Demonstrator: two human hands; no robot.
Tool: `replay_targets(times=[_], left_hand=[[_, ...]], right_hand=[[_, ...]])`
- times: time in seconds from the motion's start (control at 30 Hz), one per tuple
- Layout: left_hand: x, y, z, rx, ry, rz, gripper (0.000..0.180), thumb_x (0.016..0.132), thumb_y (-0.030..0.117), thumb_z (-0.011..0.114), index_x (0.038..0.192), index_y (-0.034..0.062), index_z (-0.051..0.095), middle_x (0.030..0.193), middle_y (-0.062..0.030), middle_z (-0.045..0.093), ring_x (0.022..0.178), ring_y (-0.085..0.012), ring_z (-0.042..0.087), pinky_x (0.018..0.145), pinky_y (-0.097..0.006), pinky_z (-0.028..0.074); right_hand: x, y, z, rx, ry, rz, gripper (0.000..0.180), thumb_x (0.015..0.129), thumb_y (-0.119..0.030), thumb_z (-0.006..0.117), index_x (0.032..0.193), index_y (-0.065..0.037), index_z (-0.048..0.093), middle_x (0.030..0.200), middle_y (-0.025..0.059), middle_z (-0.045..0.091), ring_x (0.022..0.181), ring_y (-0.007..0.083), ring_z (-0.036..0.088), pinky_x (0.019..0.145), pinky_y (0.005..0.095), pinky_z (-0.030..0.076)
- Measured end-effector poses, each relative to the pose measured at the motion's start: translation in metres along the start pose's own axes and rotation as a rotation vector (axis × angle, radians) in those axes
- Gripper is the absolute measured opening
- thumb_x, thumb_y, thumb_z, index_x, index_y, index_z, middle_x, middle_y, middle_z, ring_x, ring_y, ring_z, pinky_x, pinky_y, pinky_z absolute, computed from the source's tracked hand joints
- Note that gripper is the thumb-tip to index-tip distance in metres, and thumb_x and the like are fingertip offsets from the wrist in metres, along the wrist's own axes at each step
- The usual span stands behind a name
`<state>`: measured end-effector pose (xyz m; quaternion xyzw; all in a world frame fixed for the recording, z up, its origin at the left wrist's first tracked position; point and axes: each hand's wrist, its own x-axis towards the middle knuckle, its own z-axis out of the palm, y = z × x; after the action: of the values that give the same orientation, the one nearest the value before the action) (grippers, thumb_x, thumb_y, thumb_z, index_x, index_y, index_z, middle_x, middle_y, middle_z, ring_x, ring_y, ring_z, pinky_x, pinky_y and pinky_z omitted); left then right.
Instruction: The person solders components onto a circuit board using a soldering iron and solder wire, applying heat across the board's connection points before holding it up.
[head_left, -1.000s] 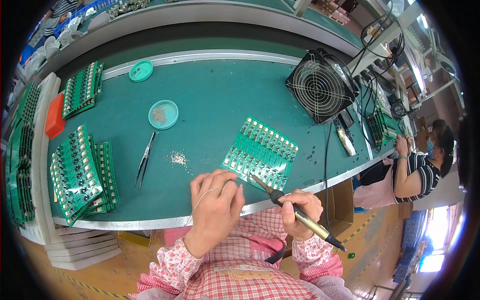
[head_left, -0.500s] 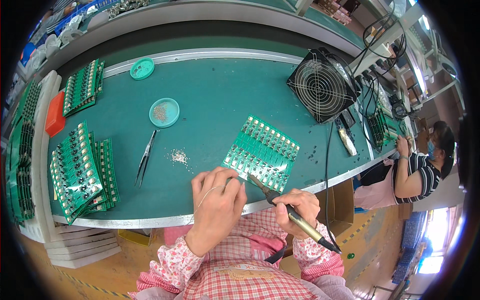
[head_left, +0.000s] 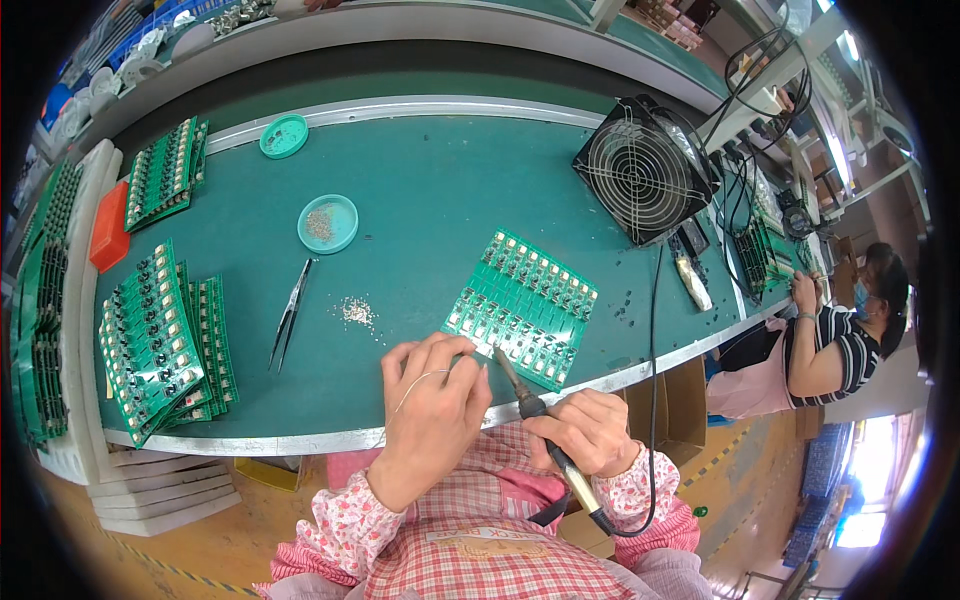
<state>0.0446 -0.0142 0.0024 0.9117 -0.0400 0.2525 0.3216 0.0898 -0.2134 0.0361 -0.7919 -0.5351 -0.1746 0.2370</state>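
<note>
A green circuit board panel (head_left: 525, 300) with rows of small white and black parts lies tilted near the table's front edge. My right hand (head_left: 588, 432) is closed round the handle of a soldering iron (head_left: 529, 403). Its tip is at the lower left part of the panel. At the panel's lower left corner, my left hand (head_left: 430, 415) is closed in a pinch, with a thin solder wire (head_left: 411, 389) running across the fingers. The wire's end is hidden by the fingertips.
Tweezers (head_left: 290, 315), a pile of tiny parts (head_left: 356, 312) and two green dishes (head_left: 328, 223) (head_left: 284, 136) lie left of the panel. Stacked boards (head_left: 155, 345) and a red box (head_left: 110, 228) stand farther left. A black fan (head_left: 640, 170) is at back right; a co-worker (head_left: 840, 330) sits beyond.
My right hand has shifted slightly left and the iron has swung steeper, its cord end now nearer to me. The tip stays on about the same spot; my left hand is nearly still.
</note>
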Motion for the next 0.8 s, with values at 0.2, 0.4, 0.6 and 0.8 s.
replay_targets(times=[0.2,0.4,0.6,0.8], left_hand=[[0.000,-0.001,-0.001,0.003,0.008,0.010,0.014,0.081,0.006,0.071,0.085,0.0044,0.058,0.105,-0.0075,0.063,0.104,-0.0248,0.062,0.090,-0.045,0.040],[0.001,0.000,-0.002,-0.028,0.015,0.003,0.014,0.080,0.006,0.072,0.082,0.0044,0.059,0.104,-0.0073,0.064,0.102,-0.0242,0.062,0.090,-0.043,0.040],[0.004,0.003,-0.003,-0.043,0.026,-0.047,0.016,0.081,0.005,0.071,0.074,0.0050,0.056,0.102,-0.0059,0.068,0.099,-0.0257,0.063,0.090,-0.042,0.039],[0.006,0.000,0.001,-0.032,0.023,-0.043,0.010,0.079,0.007,0.072,0.084,0.0030,0.064,0.101,-0.0074,0.066,0.097,-0.0267,0.062,0.090,-0.043,0.039]], right_hand=[[0.007,-0.002,-0.004,0.039,-0.014,0.047,0.023,0.066,-0.004,0.075,0.088,-0.008,0.069,0.066,0.0007,0.055,0.054,0.0140,0.056,0.050,0.0269,0.044],[0.004,0.003,-0.013,0.435,0.222,0.492,0.005,0.084,0.000,0.066,0.089,0.000,0.065,0.069,0.0078,0.067,0.053,0.0154,0.064,0.051,0.0277,0.051],[0.016,0.017,-0.007,0.833,0.371,0.893,0.017,0.101,-0.014,0.056,0.092,0.000,0.054,0.073,0.0046,0.062,0.052,0.0076,0.058,0.048,0.0224,0.047],[0.022,0.032,-0.002,0.895,0.339,0.931,0.023,0.102,-0.021,0.055,0.090,-0.002,0.054,0.071,0.0018,0.058,0.049,0.0051,0.053,0.044,0.0194,0.041]])
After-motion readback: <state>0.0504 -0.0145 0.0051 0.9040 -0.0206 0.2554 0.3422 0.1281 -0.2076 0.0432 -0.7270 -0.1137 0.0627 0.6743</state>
